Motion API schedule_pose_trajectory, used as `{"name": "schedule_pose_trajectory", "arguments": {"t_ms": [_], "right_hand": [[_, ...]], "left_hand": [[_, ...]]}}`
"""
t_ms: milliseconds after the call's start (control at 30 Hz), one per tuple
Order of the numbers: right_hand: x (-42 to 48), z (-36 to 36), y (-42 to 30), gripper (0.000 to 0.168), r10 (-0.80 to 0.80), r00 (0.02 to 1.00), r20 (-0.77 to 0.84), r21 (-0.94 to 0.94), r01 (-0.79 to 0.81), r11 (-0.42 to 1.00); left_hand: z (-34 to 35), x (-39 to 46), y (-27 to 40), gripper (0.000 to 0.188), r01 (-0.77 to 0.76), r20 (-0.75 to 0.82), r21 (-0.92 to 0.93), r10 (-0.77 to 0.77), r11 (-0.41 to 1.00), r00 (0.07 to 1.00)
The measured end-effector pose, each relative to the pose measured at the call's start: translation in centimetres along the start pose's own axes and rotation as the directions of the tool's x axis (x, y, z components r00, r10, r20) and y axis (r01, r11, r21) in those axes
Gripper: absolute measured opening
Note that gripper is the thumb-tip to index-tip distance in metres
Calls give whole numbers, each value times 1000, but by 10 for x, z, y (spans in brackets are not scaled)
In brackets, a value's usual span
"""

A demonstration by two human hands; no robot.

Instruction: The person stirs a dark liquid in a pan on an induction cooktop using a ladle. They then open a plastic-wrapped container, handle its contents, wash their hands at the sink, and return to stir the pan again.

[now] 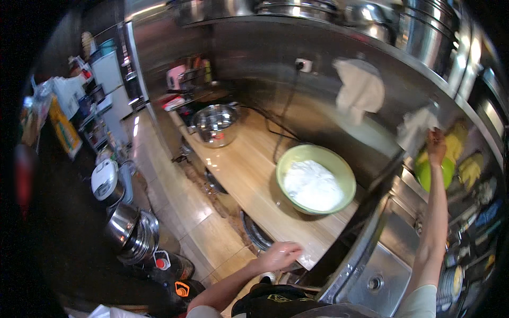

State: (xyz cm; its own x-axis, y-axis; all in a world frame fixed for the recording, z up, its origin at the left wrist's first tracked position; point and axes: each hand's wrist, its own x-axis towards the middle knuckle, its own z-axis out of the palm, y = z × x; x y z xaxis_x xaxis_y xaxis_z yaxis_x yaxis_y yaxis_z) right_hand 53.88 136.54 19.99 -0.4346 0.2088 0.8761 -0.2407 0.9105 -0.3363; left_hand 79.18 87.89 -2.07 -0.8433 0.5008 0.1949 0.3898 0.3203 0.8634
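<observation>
My left hand, slightly blurred, hovers at or just above the near end of the wood-look countertop, with nothing visible in it. My right arm stretches over the sink to the steel wall. There my right hand is beside a hanging white cloth, in front of yellow rubber gloves and above a bright green bowl. Blur hides whether its fingers grip the cloth. A pale green basin on the countertop contains a white mass, possibly flour or dough.
A steel sink lies at right, past a dark gap. On the countertop's far part stands a steel bowl; a power cord runs down from a wall socket. A rice cooker and black jugs stand at left.
</observation>
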Motion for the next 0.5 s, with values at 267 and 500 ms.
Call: {"name": "schedule_pose_trajectory", "arguments": {"t_ms": [267, 500], "right_hand": [[114, 58, 60, 40, 74, 983, 167, -573, 36, 819], [139, 37, 78, 51, 214, 928, 305, -556, -9, 831]], "left_hand": [[-45, -210, -114, 38, 791, -299, 221, -733, 570, 611], [-54, -156, -98, 36, 621, -238, 177, -579, 764, 780]]}}
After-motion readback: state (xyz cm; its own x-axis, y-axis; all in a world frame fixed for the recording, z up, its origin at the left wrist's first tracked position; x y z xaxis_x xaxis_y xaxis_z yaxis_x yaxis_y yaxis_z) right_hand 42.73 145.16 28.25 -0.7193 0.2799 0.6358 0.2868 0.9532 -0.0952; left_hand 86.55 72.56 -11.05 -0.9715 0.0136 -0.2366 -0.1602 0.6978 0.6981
